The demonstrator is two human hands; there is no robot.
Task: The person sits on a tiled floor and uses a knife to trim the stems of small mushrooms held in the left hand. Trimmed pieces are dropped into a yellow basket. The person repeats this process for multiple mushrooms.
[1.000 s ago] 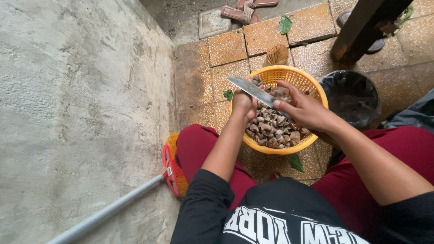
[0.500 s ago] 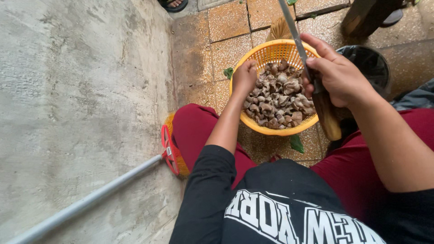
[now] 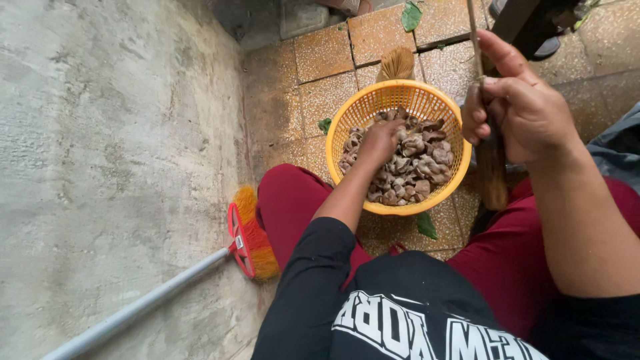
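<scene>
- Yellow basket (image 3: 347, 127) of brown shells (image 3: 417, 163) sits on tiled floor (image 3: 320, 93) between the knees.
- Left hand (image 3: 379, 141) reaches into the shells; fingers hidden, cannot tell.
- Right hand (image 3: 517, 107), at three o'clock past the rim, fingers wrapped around a knife (image 3: 490, 170).
- Concrete wall (image 3: 113, 153) crowds nine o'clock.

An outdoor yard or back passage of a home is shown. The ground is paved with worn, speckled orange-brown floor tiles (image 3: 320, 93) set in dark, grimy joints, and it is bordered on one side by a rough, unpainted concrete wall (image 3: 113, 153). Fallen green leaves (image 3: 411, 15) are scattered over the paving. A broom (image 3: 248, 235) with orange bristles and a pale handle is laid beside the wall. A yellow plastic basket (image 3: 373, 107) is set directly on the tiles, indicating domestic work done at ground level.
</scene>
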